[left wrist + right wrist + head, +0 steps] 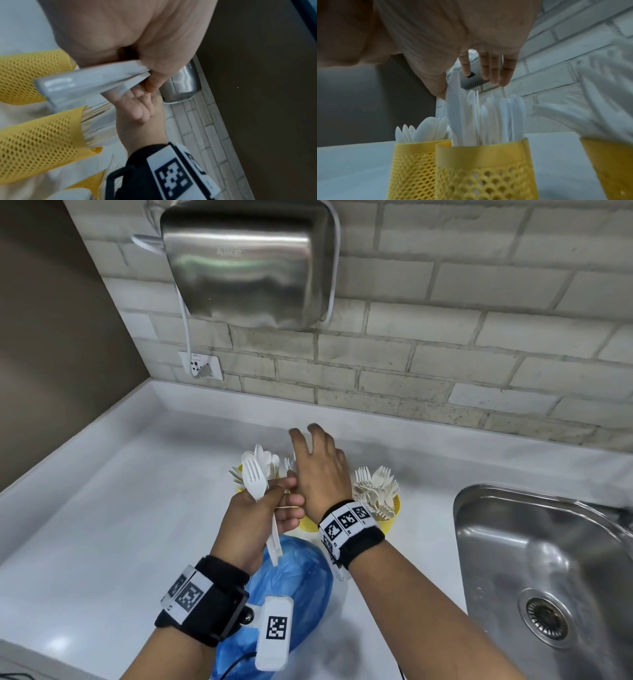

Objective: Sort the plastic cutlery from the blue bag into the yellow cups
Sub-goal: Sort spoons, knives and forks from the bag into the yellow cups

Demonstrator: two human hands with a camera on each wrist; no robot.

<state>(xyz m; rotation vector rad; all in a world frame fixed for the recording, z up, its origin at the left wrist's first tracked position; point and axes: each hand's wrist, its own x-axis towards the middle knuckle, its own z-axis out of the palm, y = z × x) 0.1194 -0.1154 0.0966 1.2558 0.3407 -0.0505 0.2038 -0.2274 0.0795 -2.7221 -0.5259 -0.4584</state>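
While the left hand (255,517) grips a small bunch of cutlery (260,491), sorting looks nearly done.
The right hand (317,470) hovers empty, fingers spread, over three well-filled cups (481,169); the bag (291,580) lies near, seemingly slack.

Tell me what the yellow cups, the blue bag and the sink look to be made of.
Yellow cups: apparently moulded plastic, matte, with walls perforated in a honeycomb mesh below a solid rim. Blue bag: thin plastic film, translucent and wrinkled, with soft glints. Sink: likely stainless steel, brushed and reflective, with a metal drain strainer.
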